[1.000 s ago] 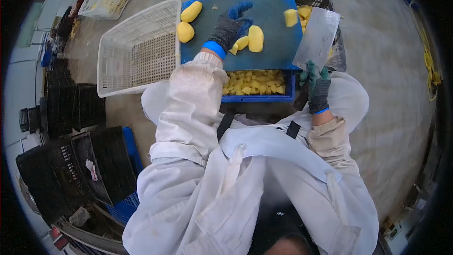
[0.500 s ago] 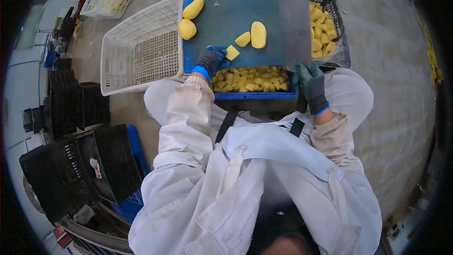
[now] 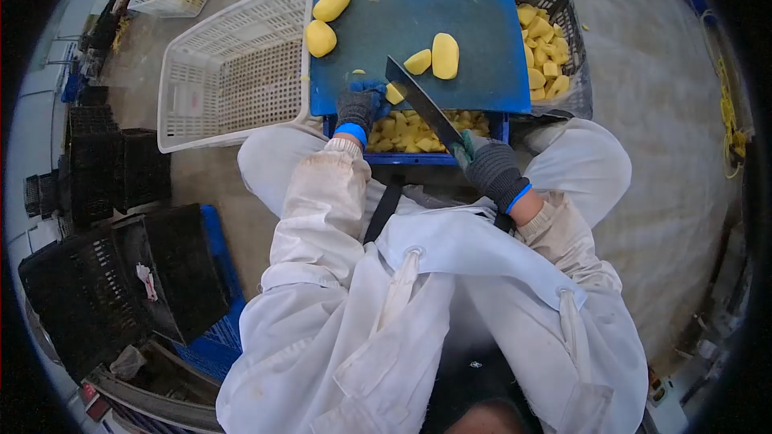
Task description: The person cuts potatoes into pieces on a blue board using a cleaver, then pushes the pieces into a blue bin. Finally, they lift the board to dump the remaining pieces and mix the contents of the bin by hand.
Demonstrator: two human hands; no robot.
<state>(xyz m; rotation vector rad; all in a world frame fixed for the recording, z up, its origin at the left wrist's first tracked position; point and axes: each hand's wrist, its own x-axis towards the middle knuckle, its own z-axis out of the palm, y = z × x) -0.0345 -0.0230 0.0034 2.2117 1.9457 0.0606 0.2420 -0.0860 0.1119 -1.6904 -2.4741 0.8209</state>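
Observation:
A peeled potato piece (image 3: 394, 95) lies near the front edge of the blue cutting board (image 3: 482, 16). My left hand (image 3: 363, 100), in a grey and blue glove, is closed against its left side; the fingertips are partly hidden. In my gloved right hand (image 3: 492, 167) is a broad-bladed knife (image 3: 426, 108), gripped by the handle. Its blade slants up and left over the board's front edge, just right of the piece. A whole peeled potato (image 3: 445, 56) and a smaller cut potato (image 3: 418, 62) lie farther back. Two more potatoes (image 3: 332, 3) rest at the board's left edge.
Under the board, a blue bin (image 3: 418, 158) holds many potato chunks (image 3: 410, 130). A white crate (image 3: 181, 104) stands at left, and a black crate (image 3: 583, 72) with larger potato pieces at right. Dark crates (image 3: 173, 273) are stacked on the lower left.
My right hand has swung the knife left from the board's right side, turning the blade toward the potato piece. My left hand stays beside that piece.

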